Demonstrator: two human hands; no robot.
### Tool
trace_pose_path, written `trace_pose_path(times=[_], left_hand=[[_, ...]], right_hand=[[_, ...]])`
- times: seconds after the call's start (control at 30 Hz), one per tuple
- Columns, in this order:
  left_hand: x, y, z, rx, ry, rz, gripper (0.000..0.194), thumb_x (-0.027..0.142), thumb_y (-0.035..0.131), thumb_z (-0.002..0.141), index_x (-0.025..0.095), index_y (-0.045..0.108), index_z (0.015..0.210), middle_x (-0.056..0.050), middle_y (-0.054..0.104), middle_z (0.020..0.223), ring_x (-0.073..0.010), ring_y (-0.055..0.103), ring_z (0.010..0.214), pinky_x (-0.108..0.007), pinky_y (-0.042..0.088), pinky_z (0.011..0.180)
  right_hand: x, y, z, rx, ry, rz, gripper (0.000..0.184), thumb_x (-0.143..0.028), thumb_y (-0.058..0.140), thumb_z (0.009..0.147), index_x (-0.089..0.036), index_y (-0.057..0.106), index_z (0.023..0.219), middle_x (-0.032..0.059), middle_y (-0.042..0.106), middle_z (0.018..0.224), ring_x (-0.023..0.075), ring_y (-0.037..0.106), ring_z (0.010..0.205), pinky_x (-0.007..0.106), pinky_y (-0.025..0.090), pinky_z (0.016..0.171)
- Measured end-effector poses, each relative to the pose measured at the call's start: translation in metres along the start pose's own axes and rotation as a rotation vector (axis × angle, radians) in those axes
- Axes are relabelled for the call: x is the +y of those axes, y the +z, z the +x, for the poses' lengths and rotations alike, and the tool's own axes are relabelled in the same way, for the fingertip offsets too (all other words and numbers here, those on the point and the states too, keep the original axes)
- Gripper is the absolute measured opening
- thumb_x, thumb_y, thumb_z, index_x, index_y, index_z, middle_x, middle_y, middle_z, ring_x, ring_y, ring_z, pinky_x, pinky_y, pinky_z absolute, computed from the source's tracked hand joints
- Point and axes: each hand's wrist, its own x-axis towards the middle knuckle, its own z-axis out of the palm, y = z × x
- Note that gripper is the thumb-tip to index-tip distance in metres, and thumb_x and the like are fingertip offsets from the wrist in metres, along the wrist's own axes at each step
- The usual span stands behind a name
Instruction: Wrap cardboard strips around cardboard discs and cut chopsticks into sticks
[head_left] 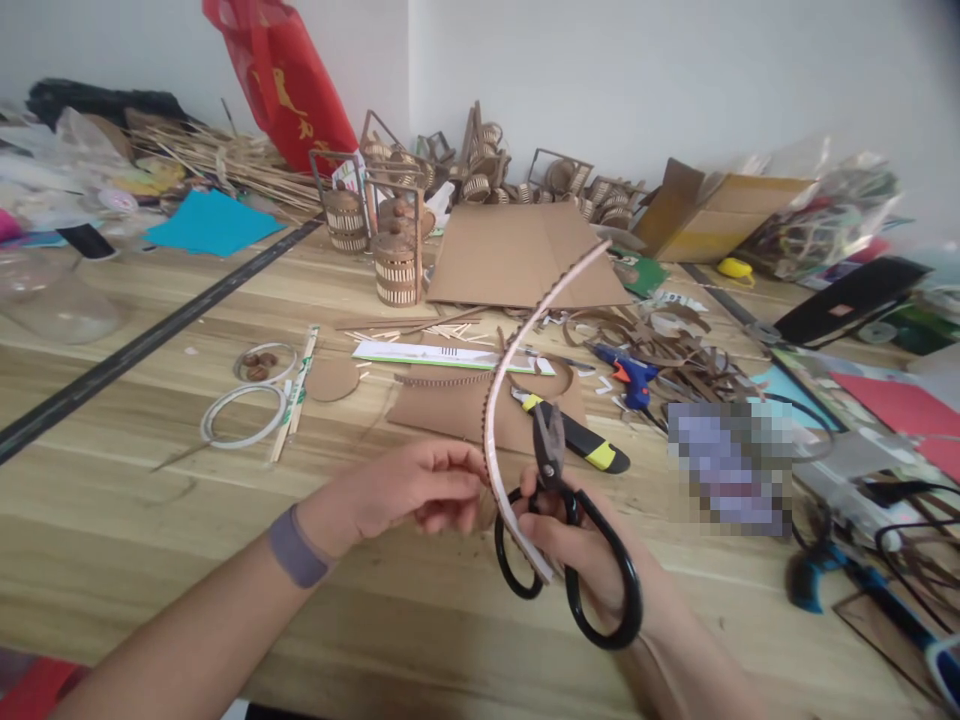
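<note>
In the head view, my right hand is closed around black-handled scissors, their blades pointing up and away from me. The same hand pinches the lower end of a long curved strip, pale on its face with a dark, toothed edge. The strip arcs up over the table to the right. My left hand is at the strip's left edge, with curled fingers and fingertips close to or touching it. Whether those fingers hold something small I cannot make out. A purple band is around my left wrist.
Beyond my hands are a utility knife, a cardboard sheet, tape rings and a blue glue gun. Brown strips pile at right. Small slatted baskets stand behind, near a red bag.
</note>
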Motion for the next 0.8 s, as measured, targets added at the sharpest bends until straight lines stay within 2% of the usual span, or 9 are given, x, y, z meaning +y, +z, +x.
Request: trace_pose_path(times=[0.07,0.13,0.33,0.43,0.57,0.63,0.73,0.8], left_hand=[[-0.006,0.007,0.003,-0.042,0.041,-0.038,0.034,0.042,0.077,0.077,0.015,0.065,0.096,-0.001,0.066,0.075,-0.0056,0.05,0.049,-0.017,0.038,0.044],[-0.012,0.014,0.006,-0.044,0.088,-0.093,0.041,0.043,0.081,0.073,0.015,0.066,0.099,-0.001,0.065,0.079,-0.0073,0.054,0.054,-0.019,0.043,0.048],[-0.024,0.025,0.011,-0.013,0.199,-0.168,0.037,0.045,0.082,0.073,0.015,0.065,0.086,0.002,0.06,0.065,-0.007,0.052,0.049,-0.018,0.043,0.045],[-0.021,0.026,0.008,-0.017,0.253,-0.198,0.037,0.045,0.082,0.073,0.015,0.061,0.079,0.003,0.057,0.062,-0.0066,0.051,0.048,-0.018,0.043,0.046],[-0.013,0.026,0.002,0.092,0.363,-0.187,0.028,0.042,0.071,0.086,0.015,0.063,0.09,0.001,0.061,0.068,-0.0088,0.057,0.055,-0.018,0.046,0.05],[-0.01,0.024,0.0,0.154,0.407,-0.158,0.024,0.039,0.064,0.092,0.015,0.063,0.094,-0.001,0.063,0.07,-0.0096,0.059,0.058,-0.018,0.047,0.051],[-0.006,0.023,-0.003,0.229,0.419,-0.128,0.022,0.037,0.063,0.093,0.015,0.06,0.093,-0.002,0.065,0.07,-0.0105,0.062,0.059,-0.018,0.049,0.054],[-0.004,0.024,-0.003,0.264,0.424,-0.134,0.024,0.038,0.064,0.092,0.015,0.059,0.093,-0.002,0.066,0.071,-0.0115,0.064,0.062,-0.019,0.051,0.057]], right_hand=[[0.001,0.001,0.001,0.036,-0.012,0.036,0.036,-0.035,0.08,0.063,-0.021,0.055,0.085,-0.0061,0.054,0.063,0.0105,0.047,0.053,0.021,0.033,0.047],[-0.001,0.002,0.001,0.039,-0.001,0.072,0.04,-0.038,0.083,0.061,-0.021,0.055,0.083,-0.006,0.054,0.062,0.0105,0.047,0.053,0.02,0.033,0.047],[0.0,0.007,-0.002,-0.003,0.017,0.21,0.048,-0.043,0.088,0.057,-0.022,0.054,0.084,-0.0072,0.052,0.061,0.01,0.046,0.049,0.021,0.035,0.045],[0.002,0.006,-0.003,-0.047,-0.03,0.233,0.046,-0.047,0.085,0.065,-0.023,0.053,0.088,-0.0078,0.052,0.06,0.0088,0.045,0.048,0.02,0.035,0.046],[0.003,-0.002,-0.005,-0.031,-0.224,-0.033,0.042,-0.061,0.068,0.081,-0.022,0.054,0.09,-0.0055,0.05,0.063,0.0101,0.045,0.053,0.022,0.035,0.049],[0.003,-0.006,-0.007,-0.058,-0.296,-0.217,0.052,-0.072,0.061,0.079,-0.022,0.055,0.088,-0.004,0.049,0.066,0.011,0.043,0.055,0.022,0.034,0.05],[0.003,-0.006,-0.01,-0.097,-0.34,-0.428,0.066,-0.086,0.046,0.075,-0.022,0.054,0.089,-0.0036,0.049,0.065,0.0121,0.043,0.054,0.023,0.034,0.048],[0.002,-0.004,-0.011,-0.04,-0.43,-0.583,0.068,-0.087,0.038,0.078,-0.023,0.054,0.092,-0.0039,0.048,0.064,0.0129,0.044,0.052,0.023,0.035,0.047]])
